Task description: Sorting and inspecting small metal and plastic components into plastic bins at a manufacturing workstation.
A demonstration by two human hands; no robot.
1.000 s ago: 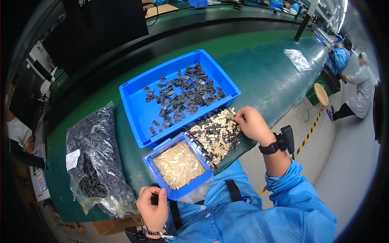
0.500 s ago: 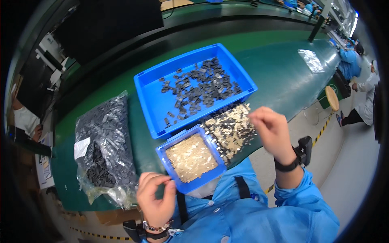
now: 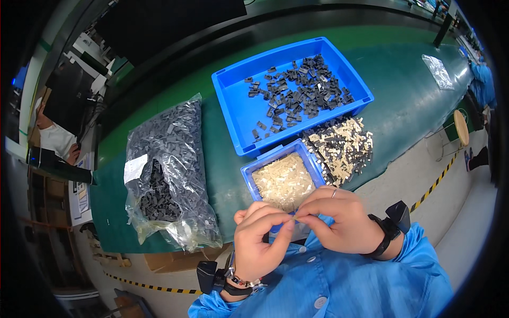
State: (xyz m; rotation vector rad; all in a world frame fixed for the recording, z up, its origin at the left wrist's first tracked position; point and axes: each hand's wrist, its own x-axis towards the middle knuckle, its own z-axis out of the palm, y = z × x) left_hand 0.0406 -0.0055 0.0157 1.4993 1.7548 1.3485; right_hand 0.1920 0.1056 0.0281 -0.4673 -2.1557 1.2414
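Fingertips together, my left hand (image 3: 261, 237) and my right hand (image 3: 340, 218) meet over the near edge of a small blue bin (image 3: 247, 178). Between the pinching fingers is a thin, tan piece (image 3: 294, 218), mostly covered by the fingertips. Pale tan flat pieces (image 3: 282, 179) fill the bin. A heap of mixed tan and black pieces (image 3: 342, 148) lies on the table to its right. Behind stands a large blue tray (image 3: 233, 114) with many small black plastic parts (image 3: 305, 87) scattered in it.
A clear plastic bag (image 3: 169, 164) full of black parts lies left of the bin, its near end open. Further right on the green table (image 3: 397, 100) is a flat clear packet (image 3: 437, 71). A round stool (image 3: 460, 127) stands beyond the table's right edge. Another person (image 3: 57, 139) is at far left.
My right hand has moved from beside the mixed heap to meet my left hand in front of the small bin. The whole view has shifted, with the table's things now further right and higher.
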